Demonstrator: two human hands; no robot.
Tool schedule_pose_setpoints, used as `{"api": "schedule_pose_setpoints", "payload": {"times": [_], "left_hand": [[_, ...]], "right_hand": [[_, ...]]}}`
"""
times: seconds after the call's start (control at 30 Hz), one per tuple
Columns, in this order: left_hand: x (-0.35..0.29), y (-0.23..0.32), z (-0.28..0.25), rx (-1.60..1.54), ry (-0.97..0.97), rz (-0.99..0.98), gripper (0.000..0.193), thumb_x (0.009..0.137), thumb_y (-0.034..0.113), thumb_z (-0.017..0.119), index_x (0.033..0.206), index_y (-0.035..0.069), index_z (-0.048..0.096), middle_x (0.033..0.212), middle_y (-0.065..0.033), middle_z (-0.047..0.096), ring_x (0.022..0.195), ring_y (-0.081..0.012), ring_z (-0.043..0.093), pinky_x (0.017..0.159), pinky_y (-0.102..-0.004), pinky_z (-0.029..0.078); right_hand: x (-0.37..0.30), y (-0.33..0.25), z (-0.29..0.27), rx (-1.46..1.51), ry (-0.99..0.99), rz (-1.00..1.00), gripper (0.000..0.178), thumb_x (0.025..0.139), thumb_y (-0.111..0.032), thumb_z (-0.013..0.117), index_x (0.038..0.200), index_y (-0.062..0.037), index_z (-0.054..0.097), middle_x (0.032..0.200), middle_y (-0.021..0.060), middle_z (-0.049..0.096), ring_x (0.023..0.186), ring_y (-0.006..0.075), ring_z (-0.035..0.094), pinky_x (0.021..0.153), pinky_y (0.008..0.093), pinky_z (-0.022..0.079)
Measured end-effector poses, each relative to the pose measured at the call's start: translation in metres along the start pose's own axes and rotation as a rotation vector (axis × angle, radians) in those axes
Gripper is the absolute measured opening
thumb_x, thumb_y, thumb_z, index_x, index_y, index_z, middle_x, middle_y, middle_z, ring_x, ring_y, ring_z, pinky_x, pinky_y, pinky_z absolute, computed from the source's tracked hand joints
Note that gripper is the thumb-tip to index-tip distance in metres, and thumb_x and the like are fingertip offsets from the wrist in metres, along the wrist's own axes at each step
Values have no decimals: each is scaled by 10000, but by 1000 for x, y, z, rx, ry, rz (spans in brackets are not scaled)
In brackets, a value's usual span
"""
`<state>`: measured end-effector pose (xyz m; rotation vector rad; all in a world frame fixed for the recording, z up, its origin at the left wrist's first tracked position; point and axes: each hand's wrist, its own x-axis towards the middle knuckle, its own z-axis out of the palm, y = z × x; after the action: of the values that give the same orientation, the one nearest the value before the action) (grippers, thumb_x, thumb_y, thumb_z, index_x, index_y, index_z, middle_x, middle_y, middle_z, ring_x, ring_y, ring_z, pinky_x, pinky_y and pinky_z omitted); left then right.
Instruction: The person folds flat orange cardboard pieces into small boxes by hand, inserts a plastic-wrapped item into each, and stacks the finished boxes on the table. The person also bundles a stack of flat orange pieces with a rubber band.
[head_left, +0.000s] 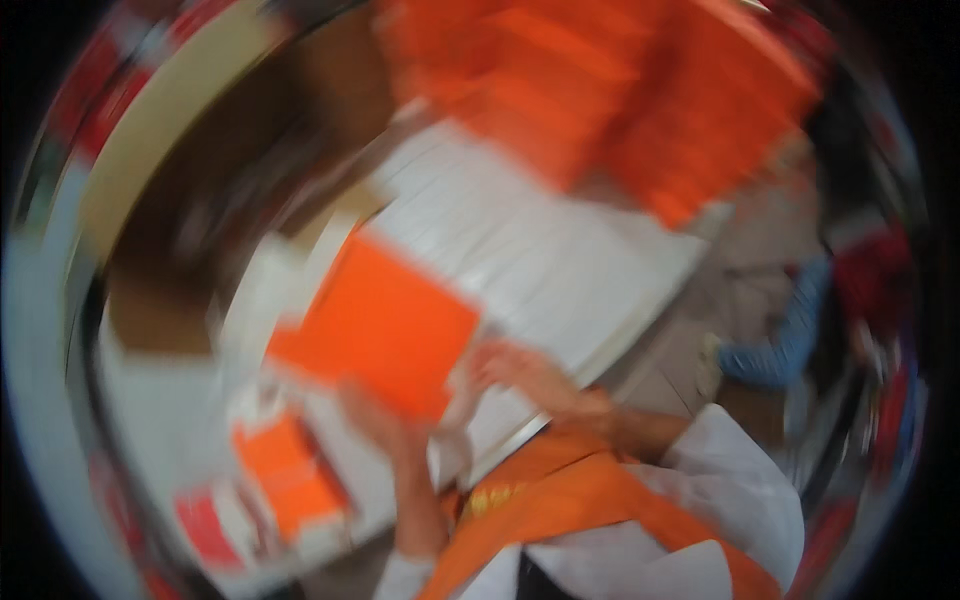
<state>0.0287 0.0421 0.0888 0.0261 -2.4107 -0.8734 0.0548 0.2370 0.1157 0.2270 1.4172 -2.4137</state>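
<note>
The whole picture is smeared by motion. A flat, square orange piece (385,315), perhaps a box or a folded sheet, lies over the white table in front of me. My left hand (375,415) is at its lower edge and overlaps it. Beside its right corner is my right hand (510,370), its fingers pointing left towards the orange. Blur hides whether either hand grips it or only touches it. To the left of my left hand lies a smaller orange item (290,475), next to a red item (208,530).
Large orange stacks (690,140) stand at the far end of the white table (540,250). An open brown cardboard box (160,310) is at the left. Beyond the table's right edge, a person's leg in blue jeans (780,340) shows above the tiled floor (650,370).
</note>
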Motion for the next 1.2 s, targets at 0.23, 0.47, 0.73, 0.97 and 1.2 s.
{"api": "schedule_pose_setpoints", "payload": {"times": [0.23, 0.47, 0.73, 0.97, 1.2], "left_hand": [[-17, 74, 0, -588, -300, -399, 491, 921, 329, 409, 1255, -30, 394, 1253, -192, 430, 1131, -301, 424, 966, -407, 341], [-20, 109, 8, -659, -694, -227, 467, 923, 345, 418, 1232, -5, 431, 1209, -175, 473, 1066, -267, 477, 911, -379, 391], [-23, 114, 13, -742, -747, -309, 482, 912, 350, 439, 1259, 19, 388, 1255, -150, 441, 1124, -255, 432, 963, -380, 325], [-31, 114, 17, -722, -716, -305, 443, 904, 320, 448, 1221, 13, 407, 1227, -149, 456, 1104, -254, 444, 949, -377, 336], [-33, 114, 17, -722, -693, -312, 404, 896, 290, 456, 1182, 7, 426, 1199, -149, 472, 1084, -252, 457, 935, -374, 347]], "right_hand": [[-40, -30, -15, 558, -58, 33, 348, 930, -199, 465, 1224, -14, 440, 1230, 81, 494, 1113, 168, 489, 951, 310, 401], [-83, -14, 7, 476, 124, -367, 333, 912, -136, 480, 1218, -8, 444, 1223, 55, 501, 1113, 110, 480, 944, 272, 396], [-75, -22, 15, 177, 37, -419, 328, 907, -129, 482, 1212, -11, 453, 1231, 62, 493, 1113, 119, 475, 940, 279, 394], [-85, -5, 7, -88, -376, -64, 324, 903, -123, 484, 1207, -14, 461, 1238, 69, 486, 1113, 127, 470, 935, 285, 392], [-103, -60, -23, -666, 43, -522, 367, 867, -229, 559, 1165, -27, 494, 1213, 105, 493, 1097, 205, 477, 903, 311, 397]]}}
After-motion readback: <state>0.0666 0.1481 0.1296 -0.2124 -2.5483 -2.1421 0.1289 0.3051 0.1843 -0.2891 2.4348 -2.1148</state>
